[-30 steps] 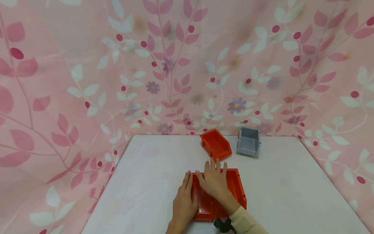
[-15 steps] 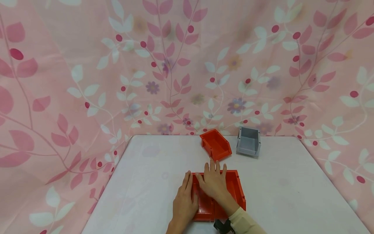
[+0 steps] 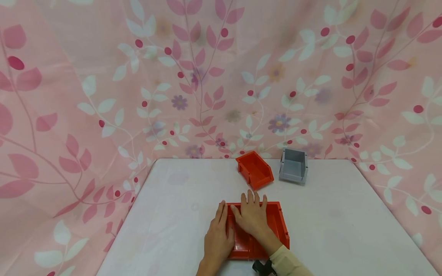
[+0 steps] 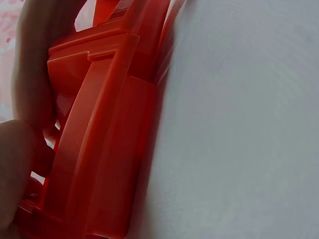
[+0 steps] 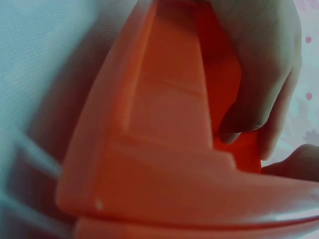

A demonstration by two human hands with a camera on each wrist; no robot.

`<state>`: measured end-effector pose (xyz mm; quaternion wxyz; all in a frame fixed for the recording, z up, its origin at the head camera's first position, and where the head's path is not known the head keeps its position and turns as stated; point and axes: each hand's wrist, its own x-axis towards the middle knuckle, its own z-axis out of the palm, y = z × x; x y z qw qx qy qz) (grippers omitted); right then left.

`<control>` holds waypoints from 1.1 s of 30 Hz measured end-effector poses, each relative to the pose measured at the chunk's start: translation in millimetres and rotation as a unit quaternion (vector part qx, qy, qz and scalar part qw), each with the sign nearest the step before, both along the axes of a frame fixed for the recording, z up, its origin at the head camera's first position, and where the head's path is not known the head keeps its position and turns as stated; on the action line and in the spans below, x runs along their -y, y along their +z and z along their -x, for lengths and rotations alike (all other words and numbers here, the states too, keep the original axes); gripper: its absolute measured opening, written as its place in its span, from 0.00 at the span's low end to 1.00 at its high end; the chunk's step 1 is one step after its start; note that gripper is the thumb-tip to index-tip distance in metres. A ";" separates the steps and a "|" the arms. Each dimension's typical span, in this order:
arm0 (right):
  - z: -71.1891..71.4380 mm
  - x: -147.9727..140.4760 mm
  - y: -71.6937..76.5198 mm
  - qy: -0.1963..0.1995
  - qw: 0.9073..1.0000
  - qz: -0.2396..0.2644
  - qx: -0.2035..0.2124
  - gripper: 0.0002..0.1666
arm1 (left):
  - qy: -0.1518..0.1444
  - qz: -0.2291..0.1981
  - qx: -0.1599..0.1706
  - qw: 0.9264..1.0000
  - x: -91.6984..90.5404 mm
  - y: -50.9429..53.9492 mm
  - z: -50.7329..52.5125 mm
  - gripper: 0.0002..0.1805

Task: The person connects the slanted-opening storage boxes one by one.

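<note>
Two red bins, a left bin (image 3: pixel 241 239) and a right bin (image 3: pixel 276 218), stand side by side near the table's front. My left hand (image 3: pixel 216 243) holds the left bin's outer wall, fingers along it and thumb over the inside. Across both bins lies my right hand (image 3: pixel 253 218), its spread fingers reaching the back rims and its thumb over the left bin. The left wrist view shows red bin walls (image 4: pixel 114 164) beside the left hand (image 4: pixel 35 64). In the right wrist view, the right hand (image 5: pixel 264 64) reaches over a red bin (image 5: pixel 169 114).
Behind the hands, a smaller red bin (image 3: pixel 256 170) stands turned at an angle on the white table (image 3: pixel 172 214). To its right is a grey bin (image 3: pixel 293 166). A pink floral cloth (image 3: pixel 221 84) hangs behind the table. A black object (image 3: pixel 263 267) is at the right wrist.
The right bin has shifted slightly left and toward me, and my right hand has come slightly nearer with it. My left hand and the left bin have hardly moved.
</note>
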<state>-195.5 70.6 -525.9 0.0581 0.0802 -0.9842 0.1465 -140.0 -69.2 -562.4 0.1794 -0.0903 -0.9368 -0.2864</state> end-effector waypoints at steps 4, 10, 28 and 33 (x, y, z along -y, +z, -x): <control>0.4 -0.1 -2.6 0.001 1.000 0.015 -0.001 0.46 | 0.001 0.003 0.003 1.000 0.1 0.7 0.0 0.40; 1.6 -1.7 -8.0 -0.003 1.000 0.029 -0.009 0.48 | -0.002 -0.002 0.007 1.000 -0.4 3.5 0.3 0.41; 0.9 -50.3 34.4 0.064 0.977 0.193 0.060 0.42 | -0.015 0.034 0.038 0.999 3.2 9.0 0.3 0.47; 15.0 -73.5 47.5 0.084 0.978 0.185 0.047 0.41 | -0.029 0.066 0.063 0.995 3.3 17.5 1.6 0.48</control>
